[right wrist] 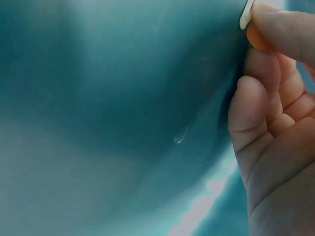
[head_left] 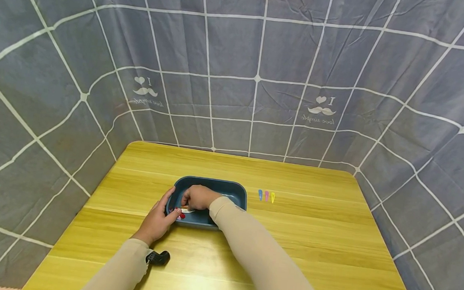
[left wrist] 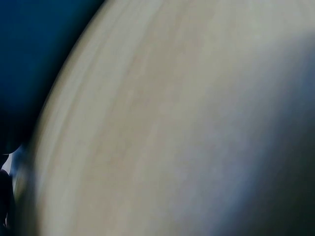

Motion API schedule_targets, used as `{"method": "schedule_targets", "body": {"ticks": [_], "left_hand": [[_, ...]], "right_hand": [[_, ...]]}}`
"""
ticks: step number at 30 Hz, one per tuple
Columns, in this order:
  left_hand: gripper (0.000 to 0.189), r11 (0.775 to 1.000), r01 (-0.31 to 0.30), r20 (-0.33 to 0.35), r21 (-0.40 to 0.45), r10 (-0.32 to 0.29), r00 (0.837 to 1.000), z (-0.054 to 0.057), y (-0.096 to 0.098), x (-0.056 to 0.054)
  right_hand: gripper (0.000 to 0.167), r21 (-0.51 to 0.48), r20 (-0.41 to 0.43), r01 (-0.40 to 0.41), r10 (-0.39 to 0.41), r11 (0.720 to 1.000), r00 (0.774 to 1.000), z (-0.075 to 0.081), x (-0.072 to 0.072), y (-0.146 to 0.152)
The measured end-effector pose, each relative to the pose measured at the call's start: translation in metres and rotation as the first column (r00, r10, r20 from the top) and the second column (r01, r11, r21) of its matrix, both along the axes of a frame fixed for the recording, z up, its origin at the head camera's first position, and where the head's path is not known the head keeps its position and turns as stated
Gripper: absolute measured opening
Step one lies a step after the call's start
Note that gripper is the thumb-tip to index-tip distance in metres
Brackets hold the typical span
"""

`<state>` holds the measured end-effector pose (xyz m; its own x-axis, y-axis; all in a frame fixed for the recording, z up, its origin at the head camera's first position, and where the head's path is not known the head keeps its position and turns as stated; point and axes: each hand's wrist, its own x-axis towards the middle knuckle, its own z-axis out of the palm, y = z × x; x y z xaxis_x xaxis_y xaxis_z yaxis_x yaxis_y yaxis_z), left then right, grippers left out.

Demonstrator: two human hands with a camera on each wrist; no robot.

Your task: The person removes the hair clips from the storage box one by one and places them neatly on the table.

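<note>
Grey fabric curtain (head_left: 235, 98) with white grid lines, biggest thing in view, backs the scene at 12 o'clock. Next, wood-grain table (head_left: 314, 245). On it, a dark blue tray (head_left: 234, 191), smooth-walled; looks stiff and fairly light, could slide if nudged, so best steadied by the rim.

Left hand (head_left: 156, 219) at the tray's 8-to-9 o'clock end, fingers fairly straight along the edge, thumb over the near rim; no small piece seen in it, left wrist view too blurred to add anything. Right hand (head_left: 201, 197) reaches inside the tray, grip narrow, thumb and finger pinching an orange piece (right wrist: 258, 40). Whitish piece (right wrist: 245, 15) lies against the thumb tip; can't tell if it's pinched too.

Red pieces (head_left: 182, 215) in the tray at 8 o'clock, partly hidden. Outside, just shy of 3 o'clock, three clips in a row: blue clip (head_left: 260, 194), pink clip (head_left: 266, 195), yellow clip (head_left: 273, 197).

Handling guess for the orange piece: very light, thin, stiff, probably slick, not fragile. Fingertip pinch across the flat faces near the wider end should hold best.
</note>
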<state>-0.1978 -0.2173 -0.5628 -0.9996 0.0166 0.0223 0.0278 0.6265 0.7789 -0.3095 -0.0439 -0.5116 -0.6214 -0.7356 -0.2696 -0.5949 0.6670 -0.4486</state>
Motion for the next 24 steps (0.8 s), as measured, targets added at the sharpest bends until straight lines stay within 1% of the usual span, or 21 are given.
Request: {"method": "schedule_targets", "body": {"ticks": [3, 7, 10, 15, 21, 24], "left_hand": [[0.079, 1.000, 0.004, -0.005, 0.003, -0.004, 1.000, 0.001, 0.001, 0.000], [0.079, 1.000, 0.004, -0.014, 0.004, -0.004, 1.000, 0.001, 0.001, 0.000], [0.079, 1.000, -0.001, -0.009, 0.000, 0.001, 1.000, 0.001, 0.001, 0.000], [0.079, 1.000, 0.000, 0.004, -0.001, 0.000, 1.000, 0.001, 0.001, 0.000], [0.078, 1.000, -0.005, 0.013, -0.004, 0.005, 1.000, 0.003, 0.001, 0.000], [0.077, 1.000, -0.004, 0.013, -0.002, 0.004, 1.000, 0.004, 0.001, 0.000]], "right_hand": [[0.020, -0.015, 0.026, 0.001, 0.000, 1.000, 1.000, 0.000, -0.002, 0.002], [0.033, -0.032, 0.058, 0.000, 0.002, 0.999, 0.998, 0.001, -0.005, 0.006], [0.040, -0.043, 0.068, 0.007, -0.004, 0.999, 0.998, 0.003, -0.007, 0.010], [0.038, -0.103, 0.104, 0.056, -0.046, 0.993, 0.994, 0.012, -0.010, 0.022], [0.035, -0.219, 0.171, 0.131, -0.094, 0.967, 0.981, 0.022, -0.016, 0.038], [0.036, -0.278, 0.215, 0.163, -0.104, 0.947, 0.971, 0.030, -0.020, 0.048]]}}
